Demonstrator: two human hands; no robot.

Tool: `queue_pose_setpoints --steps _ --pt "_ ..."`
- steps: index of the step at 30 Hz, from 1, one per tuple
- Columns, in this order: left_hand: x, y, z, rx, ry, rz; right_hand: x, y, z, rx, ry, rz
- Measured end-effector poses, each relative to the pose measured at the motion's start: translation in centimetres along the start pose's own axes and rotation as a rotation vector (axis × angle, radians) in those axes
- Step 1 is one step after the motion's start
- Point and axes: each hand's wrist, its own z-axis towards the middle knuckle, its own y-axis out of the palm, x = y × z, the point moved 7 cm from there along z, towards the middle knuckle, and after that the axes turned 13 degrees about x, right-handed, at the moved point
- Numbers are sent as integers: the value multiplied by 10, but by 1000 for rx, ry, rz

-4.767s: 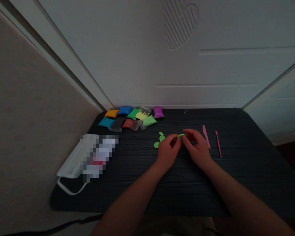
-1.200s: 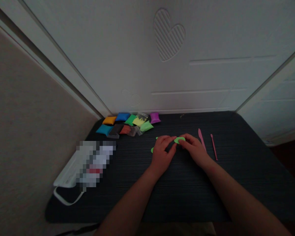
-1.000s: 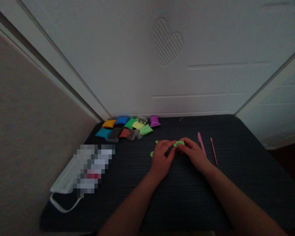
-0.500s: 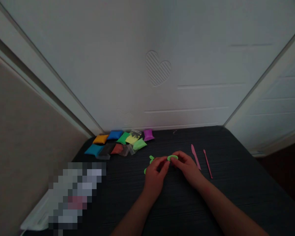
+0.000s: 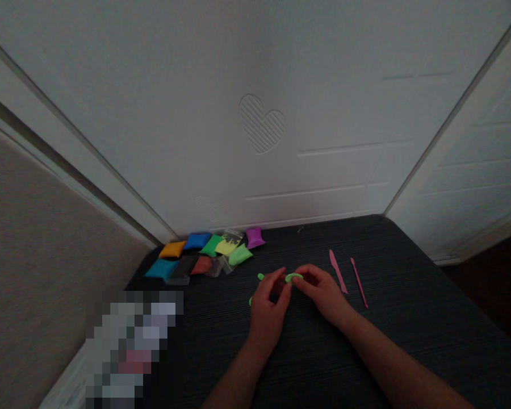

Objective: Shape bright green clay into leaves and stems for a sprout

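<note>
A flattened oval piece of light green modelling clay (image 5: 294,278) is raised between my two hands, above the dark table. My right hand (image 5: 326,291) pinches its right side between thumb and fingers. At its left edge, my left hand (image 5: 269,304) has the thumb and curled fingers round the piece, with a gap between thumb and forefinger. More small green clay bits (image 5: 261,276) lie behind and beside my left hand, partly hidden by it. Right of my right hand lie a pink plastic clay knife (image 5: 338,271) and a thin pink modelling stick (image 5: 359,283).
Several clay packets lie at the table's back left, among them a blue packet (image 5: 196,241), an orange packet (image 5: 172,249) and a purple packet (image 5: 255,237). A blurred-out item (image 5: 132,346) sits front left. A white panel (image 5: 332,176) with an embossed heart rises behind the table (image 5: 315,363).
The green piece has shifted slightly left and down and tilted to a thinner view. My left fingers have spread a little. The camera view has turned slightly.
</note>
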Motion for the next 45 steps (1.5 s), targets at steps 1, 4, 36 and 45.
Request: queue_pose_setpoints --steps 1,4,36,45 --pt "0 2 -1 -22 0 7 2 2 0 -21 44 51" --pt "4 8 -3 -96 27 14 0 5 -1 -61 122 181" --pt "16 3 -7 -92 37 -44 -39 1 -25 109 -467 -281" --pt "13 4 -7 -111 37 69 -38 3 -22 96 -364 -294"
